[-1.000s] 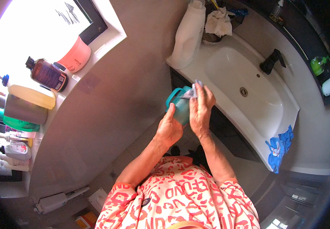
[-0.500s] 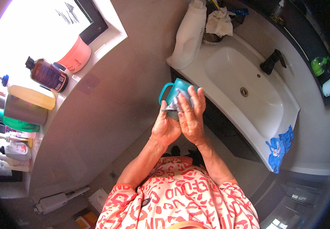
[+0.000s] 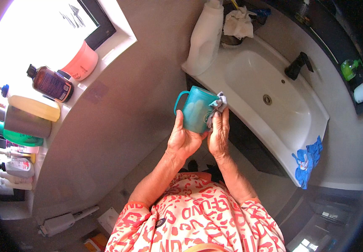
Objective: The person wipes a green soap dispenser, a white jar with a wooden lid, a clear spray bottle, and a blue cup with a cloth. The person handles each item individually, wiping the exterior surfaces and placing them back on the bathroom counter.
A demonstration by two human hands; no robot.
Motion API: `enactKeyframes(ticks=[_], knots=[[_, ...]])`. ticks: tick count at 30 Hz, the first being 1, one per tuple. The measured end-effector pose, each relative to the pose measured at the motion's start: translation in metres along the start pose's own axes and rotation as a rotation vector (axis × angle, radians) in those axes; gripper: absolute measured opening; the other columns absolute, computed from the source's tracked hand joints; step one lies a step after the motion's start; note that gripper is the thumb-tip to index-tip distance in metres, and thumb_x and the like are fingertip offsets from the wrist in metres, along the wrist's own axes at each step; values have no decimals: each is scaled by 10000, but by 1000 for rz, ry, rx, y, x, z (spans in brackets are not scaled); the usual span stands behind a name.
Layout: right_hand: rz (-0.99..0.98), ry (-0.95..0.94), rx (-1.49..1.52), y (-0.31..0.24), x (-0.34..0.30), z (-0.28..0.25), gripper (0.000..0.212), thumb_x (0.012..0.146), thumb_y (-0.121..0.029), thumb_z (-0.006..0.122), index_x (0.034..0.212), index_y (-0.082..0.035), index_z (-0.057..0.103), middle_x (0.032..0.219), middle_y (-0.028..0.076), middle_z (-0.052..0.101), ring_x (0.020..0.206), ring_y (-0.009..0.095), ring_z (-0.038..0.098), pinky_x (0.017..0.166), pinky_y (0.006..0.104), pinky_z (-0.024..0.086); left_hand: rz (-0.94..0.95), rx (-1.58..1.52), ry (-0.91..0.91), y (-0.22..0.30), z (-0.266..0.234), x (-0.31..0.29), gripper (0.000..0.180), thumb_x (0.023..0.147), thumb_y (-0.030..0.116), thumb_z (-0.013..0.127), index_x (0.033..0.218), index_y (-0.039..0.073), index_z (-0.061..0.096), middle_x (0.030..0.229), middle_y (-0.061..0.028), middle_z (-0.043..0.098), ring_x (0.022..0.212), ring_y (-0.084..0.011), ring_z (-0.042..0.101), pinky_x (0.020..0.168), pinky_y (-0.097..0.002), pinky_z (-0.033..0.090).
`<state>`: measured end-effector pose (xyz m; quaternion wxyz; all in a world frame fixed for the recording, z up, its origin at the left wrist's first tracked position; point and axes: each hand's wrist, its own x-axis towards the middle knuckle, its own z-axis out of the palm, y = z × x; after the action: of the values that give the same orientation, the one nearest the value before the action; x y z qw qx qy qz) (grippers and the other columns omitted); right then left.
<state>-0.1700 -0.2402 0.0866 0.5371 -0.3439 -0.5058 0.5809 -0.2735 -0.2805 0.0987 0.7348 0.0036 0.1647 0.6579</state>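
A translucent teal plastic mug [image 3: 196, 110] with a loop handle on its left is held up in front of me, left of the washbasin. My left hand [image 3: 183, 140] grips it from below, the thumb along its near left side. Against the mug's right side, my right hand [image 3: 219, 136] presses a crumpled grey cloth [image 3: 217, 110], its fingers closed over the cloth. Some of the left fingers are hidden behind the mug.
The white washbasin [image 3: 248, 75] has a black tap [image 3: 299, 66]. On its rim stand a big white bottle [image 3: 206, 40] and a blue cloth [image 3: 308, 163]. Along the left ledge are a pink tub [image 3: 80, 63], a brown bottle [image 3: 51, 84] and several other bottles.
My right hand has slid the cloth from the mug's front round to its right side. The mug's front now shows. My left hand keeps its hold.
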Motion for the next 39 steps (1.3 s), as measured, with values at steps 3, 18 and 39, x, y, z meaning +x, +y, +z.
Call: enactKeyframes(ticks=[3, 18, 39], knots=[[26, -23, -43, -2, -15, 5, 519, 963, -248, 361, 1408, -62, 168, 1374, 110, 318, 1226, 199, 346, 993, 312, 300, -46, -54, -10, 3, -1, 0, 625, 882, 555, 331, 1339, 128, 343, 1360, -90, 391, 1249, -261, 357, 1065, -494, 188], [169, 135, 596, -8, 13, -15, 386, 917, -233, 454, 1248, -35, 448, 1146, 17, 510, 966, 87, 479, 822, 247, 385, 65, 187, 142, -5, -14, 2, 558, 864, 471, 493, 1275, 102, 412, 1245, -44, 513, 1167, -190, 445, 1038, -382, 266], [-355, -567, -419, -82, 12, -45, 352, 787, -33, 596, 1137, -42, 565, 1287, 131, 450, 1137, 242, 489, 926, 331, 414, -20, 234, 141, 6, -17, -9, 425, 870, 368, 535, 1183, 89, 469, 1126, -90, 576, 1031, -219, 564, 898, -414, 458]])
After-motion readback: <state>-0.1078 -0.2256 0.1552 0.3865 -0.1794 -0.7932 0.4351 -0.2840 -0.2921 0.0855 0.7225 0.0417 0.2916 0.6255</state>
